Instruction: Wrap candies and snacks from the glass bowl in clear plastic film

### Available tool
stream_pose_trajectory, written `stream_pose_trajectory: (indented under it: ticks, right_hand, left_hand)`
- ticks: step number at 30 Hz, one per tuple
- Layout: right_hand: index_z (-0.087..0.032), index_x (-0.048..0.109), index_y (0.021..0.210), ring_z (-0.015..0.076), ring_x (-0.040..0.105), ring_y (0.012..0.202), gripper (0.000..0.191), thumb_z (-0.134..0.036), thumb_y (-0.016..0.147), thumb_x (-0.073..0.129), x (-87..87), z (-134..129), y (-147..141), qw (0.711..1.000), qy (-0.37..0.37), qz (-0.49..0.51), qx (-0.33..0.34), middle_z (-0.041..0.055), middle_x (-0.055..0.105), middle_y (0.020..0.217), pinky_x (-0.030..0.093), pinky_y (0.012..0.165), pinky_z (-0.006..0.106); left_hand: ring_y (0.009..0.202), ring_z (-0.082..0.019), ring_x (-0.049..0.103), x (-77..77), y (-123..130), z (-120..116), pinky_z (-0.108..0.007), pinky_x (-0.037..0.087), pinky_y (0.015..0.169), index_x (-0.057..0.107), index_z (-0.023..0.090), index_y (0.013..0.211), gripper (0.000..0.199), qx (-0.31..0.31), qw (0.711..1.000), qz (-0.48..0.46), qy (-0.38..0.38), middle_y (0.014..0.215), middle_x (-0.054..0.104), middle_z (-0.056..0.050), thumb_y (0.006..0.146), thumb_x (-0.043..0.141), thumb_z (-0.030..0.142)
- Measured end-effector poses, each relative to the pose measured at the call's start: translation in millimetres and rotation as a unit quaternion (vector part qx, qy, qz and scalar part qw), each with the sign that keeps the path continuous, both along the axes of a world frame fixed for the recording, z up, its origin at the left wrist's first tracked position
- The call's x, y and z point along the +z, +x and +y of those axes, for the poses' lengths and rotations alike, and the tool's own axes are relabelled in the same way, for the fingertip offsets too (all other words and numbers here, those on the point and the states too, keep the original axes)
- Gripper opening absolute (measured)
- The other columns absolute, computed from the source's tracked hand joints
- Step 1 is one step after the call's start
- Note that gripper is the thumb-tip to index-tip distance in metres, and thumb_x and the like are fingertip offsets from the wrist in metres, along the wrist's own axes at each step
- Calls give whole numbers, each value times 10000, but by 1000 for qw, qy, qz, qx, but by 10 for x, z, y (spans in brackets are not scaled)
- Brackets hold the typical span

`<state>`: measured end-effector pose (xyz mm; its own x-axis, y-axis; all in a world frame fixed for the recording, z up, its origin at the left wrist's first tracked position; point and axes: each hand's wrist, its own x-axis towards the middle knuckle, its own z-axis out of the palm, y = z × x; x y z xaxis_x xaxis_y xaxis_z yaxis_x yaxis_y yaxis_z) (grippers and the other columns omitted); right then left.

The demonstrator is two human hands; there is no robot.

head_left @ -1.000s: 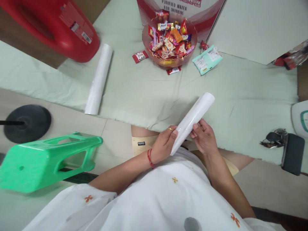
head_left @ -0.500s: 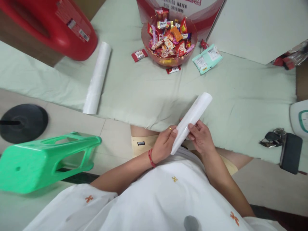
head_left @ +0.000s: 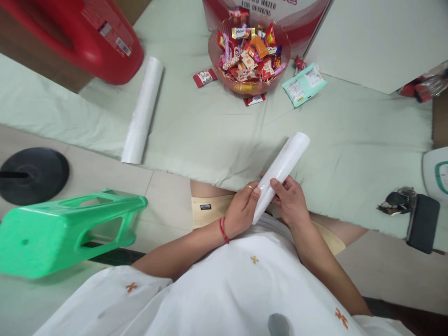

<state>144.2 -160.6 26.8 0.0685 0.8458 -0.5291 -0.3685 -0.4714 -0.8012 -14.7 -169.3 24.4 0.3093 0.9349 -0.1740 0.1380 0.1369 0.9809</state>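
Observation:
A white plastic-wrapped roll (head_left: 283, 170) slants up and to the right between my hands, over the near edge of the cloth-covered table (head_left: 196, 135). My left hand (head_left: 242, 207) is closed around its lower end, the thumb lying along the side. My right hand (head_left: 291, 198) grips it from the right, thumb on top and fingers partly hidden underneath. A second white roll (head_left: 143, 112) lies on the cloth to the left, apart from both hands.
A glass bowl (head_left: 241, 87) of wrapped sweets stands at the back, with a mint-green packet (head_left: 304, 85) beside it. Farther left is a red jug (head_left: 115, 42). A green plastic stool (head_left: 45, 238) lies at lower left. A dark phone (head_left: 423, 224) and keys (head_left: 397, 200) sit at right.
The held roll and my hands have barely moved, with the left hand shifting slightly right. The view has tilted a little; the table things keep their places.

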Motion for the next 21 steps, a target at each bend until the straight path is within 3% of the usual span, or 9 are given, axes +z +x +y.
stream_pose_trajectory:
  ticks: [9,14,21]
  right_hand:
    - [-214,737,1054,85,425,618,461,-531,744,863,-70,-57,59,998,49,16,21,19,658,825,315,421,176]
    - [-230,735,1084,82,467,657,439,-482,751,871,-50,-57,87,997,51,45,28,51,706,1039,384,462,182]
    - [-219,728,999,61,404,596,394,-454,730,896,0,-52,132,996,43,74,38,-7,621,849,442,513,201]
  left_hand:
    - [907,-209,630,-25,-32,21,-328,495,838,634,150,1099,502,-28,1000,0,2,1017,689,-94,1076,343,559]
    - [844,-193,604,-1,-32,30,-319,493,795,636,155,1061,536,-17,1000,-10,-23,942,683,-70,1059,355,612]
    - [817,-183,596,-19,-42,30,-311,512,768,657,154,1072,526,-6,996,-62,-68,938,690,-69,1046,403,613]
